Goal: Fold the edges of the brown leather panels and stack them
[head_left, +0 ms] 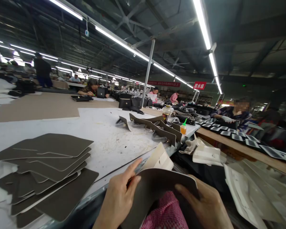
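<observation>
Held panel (156,180): leather-like, smooth, matt. Stacked panels (54,144): same finish. Bench (100,127): matt, paper-like covering, stained. Checked garment (166,212): woven cloth. Squeeze bottle (183,129): translucent plastic.

Worn on the head, looking forward and down; near the left hand (120,192) at seven o'clock and right hand (206,200) at five, with a white table (101,136) at eight.

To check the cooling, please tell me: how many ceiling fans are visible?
2 clearly visible: the near fan, top, just left of centre, and the far fan, lower, to its right. The dark roof may hide others.
</observation>
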A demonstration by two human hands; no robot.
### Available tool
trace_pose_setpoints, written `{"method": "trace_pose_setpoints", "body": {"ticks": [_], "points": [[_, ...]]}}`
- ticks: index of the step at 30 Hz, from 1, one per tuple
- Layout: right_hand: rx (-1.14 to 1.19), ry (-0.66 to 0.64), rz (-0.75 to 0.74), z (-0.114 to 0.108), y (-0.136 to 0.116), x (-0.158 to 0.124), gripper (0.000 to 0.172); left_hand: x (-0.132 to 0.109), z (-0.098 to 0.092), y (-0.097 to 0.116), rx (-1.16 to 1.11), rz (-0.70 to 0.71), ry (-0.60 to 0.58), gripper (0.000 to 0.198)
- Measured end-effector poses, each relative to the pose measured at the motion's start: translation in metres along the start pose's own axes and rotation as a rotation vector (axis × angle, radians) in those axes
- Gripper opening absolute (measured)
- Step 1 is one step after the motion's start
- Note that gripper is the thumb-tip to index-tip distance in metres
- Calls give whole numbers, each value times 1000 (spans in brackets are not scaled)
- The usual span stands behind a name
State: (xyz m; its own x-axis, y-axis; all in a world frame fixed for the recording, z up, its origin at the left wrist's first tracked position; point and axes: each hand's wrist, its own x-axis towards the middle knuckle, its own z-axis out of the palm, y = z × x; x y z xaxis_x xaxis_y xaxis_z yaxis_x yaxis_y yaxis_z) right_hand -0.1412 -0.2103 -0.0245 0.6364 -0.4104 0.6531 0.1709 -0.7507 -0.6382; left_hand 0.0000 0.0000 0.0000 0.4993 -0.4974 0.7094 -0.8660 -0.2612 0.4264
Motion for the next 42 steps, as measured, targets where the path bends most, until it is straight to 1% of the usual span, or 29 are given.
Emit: {"method": "trace_pose_setpoints", "body": {"ticks": [3,5,7,9,11,13,15,18,23,26,28,30,32,36,38,42], "points": [[86,142,4,1,2,7,26,-2,-7,5,-87,-5,-25,31],[152,207,57,0,0,7,30,-5,-12,11,-171,24,-60,27],[285,184,193,-2,-3,4,37,-8,-17,16,-215,66,-70,26],[422,136,327,-4,-6,0,43,-11,-22,21,-202,111,-47,29],[497,115,407,-5,-7,-2,49,-12,-26,25,-193,160,-31,31],[525,125,440,-4,-6,-2,52,-11,-29,29,-233,197,-50,28],[543,130,450,-3,-6,-2,51,-11,-30,31,-271,217,-76,25],[588,127,444,-1,-6,-1,51,-11,-31,32,-247,214,-89,27],[653,138,482,-1,-8,-2,54,-12,-28,24,-255,254,-121,34],[681,142,506,-2,-6,-2,58,-12,-26,20,-308,269,-116,41],[694,141,493,-2,-4,-2,57,-13,-26,19,-332,259,-118,48],[707,122,466,-4,-5,-2,55,-13,-26,18,-348,255,-143,52],[713,113,462,-6,-8,-3,53,-12,-26,18,-374,277,-159,52],[680,162,493,-7,-16,-6,51,-8,-24,17,-436,287,-142,45],[644,180,465,-7,-17,-7,46,-6,-20,16,-475,265,-148,46],[546,166,364,-4,-16,-5,39,-5,-6,13,-538,275,-149,57]]}}
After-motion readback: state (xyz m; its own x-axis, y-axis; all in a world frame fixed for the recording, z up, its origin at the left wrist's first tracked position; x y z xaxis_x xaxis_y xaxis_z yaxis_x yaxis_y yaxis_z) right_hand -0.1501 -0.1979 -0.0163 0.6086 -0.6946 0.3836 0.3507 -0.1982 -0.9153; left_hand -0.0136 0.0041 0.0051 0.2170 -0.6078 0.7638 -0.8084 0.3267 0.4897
